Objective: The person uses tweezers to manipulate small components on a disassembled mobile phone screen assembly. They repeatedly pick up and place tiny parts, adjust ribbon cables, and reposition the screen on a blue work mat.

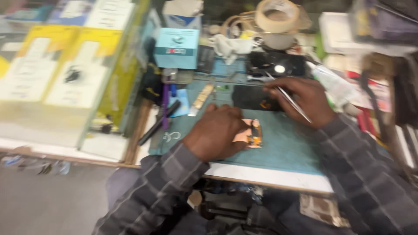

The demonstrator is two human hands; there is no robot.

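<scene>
My left hand [216, 132] rests flat on a blue-green work mat [283, 148], fingers pressing a small opened phone body [251, 132] with copper and orange parts showing. My right hand [305, 98] is further back, closed around thin metal tweezers [291, 99] that slant toward the lower right. Its fingertips lie beside a black phone panel [250, 96] on the mat. Both sleeves are dark grey plaid. The picture is blurred by motion.
A light blue box [176, 47] stands at the mat's back left, with tape rolls [277, 15] and white cloth behind. A black pen [159, 122] and purple tool lie at the mat's left edge. Yellow and white boxes [65, 65] fill a glass case left. Clutter crowds the right side.
</scene>
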